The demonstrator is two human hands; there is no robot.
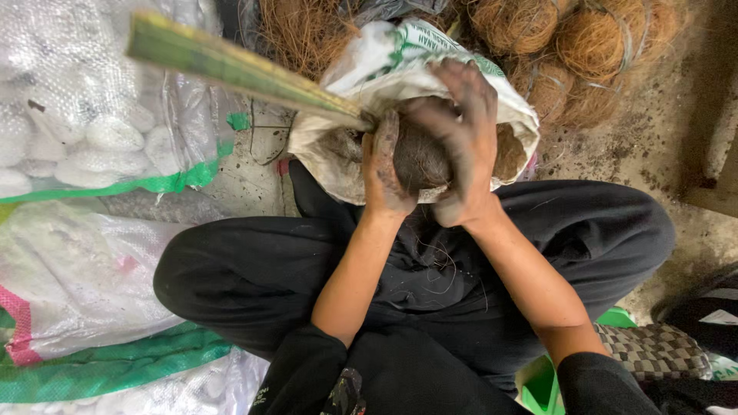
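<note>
Head view: seated cross-legged, a person presses a dark fibrous ball (419, 160) over an open white sack (346, 165); left hand (382, 173) cups its side, right hand (465, 138) wraps over it, fingers curled closed; even, firm squeezing likely shapes it best; green stalk (238, 71) juts leftward

Bare concrete floor (661, 146), gritty w/ dark soil crumbs, 3 o'clock. Woven plastic sacks (84, 100) w/ green trim stacked 9–10 o'clock, more at 7–8. Coir fibre balls (592, 38) heaped at 1 o'clock. Checked cushion (653, 350) at 5 o'clock. Flat, dim light.
</note>
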